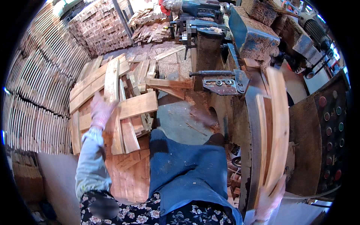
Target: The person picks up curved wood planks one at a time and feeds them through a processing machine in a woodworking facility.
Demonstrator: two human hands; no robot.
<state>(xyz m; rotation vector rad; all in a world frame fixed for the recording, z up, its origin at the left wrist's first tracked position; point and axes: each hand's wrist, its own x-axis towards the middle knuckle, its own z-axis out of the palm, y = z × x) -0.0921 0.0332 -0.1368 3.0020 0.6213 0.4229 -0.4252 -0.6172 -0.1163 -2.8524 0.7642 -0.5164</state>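
My left hand [102,111], in a pale pinkish glove, is over a loose pile of wooden boards on my left. Its fingers look apart, slightly blurred, by the edge of a light plank [111,84] lying lengthwise on the pile. A shorter board [138,105] lies crosswise just to the right of that hand. On the far right, my right hand [270,200], also gloved, closes around the near end of a long pale board [278,127]. That board is blurred and stands beside narrower wood strips [263,138] along the machine's edge.
Woodworking machinery with a metal clamp fixture [225,82] stands ahead. A dark control panel [332,131] with several buttons is at the right. Tall stacks of wood strips [37,90] line the left, with more stacked blocks [101,28] behind. Sawdust covers the machine housing [251,37].
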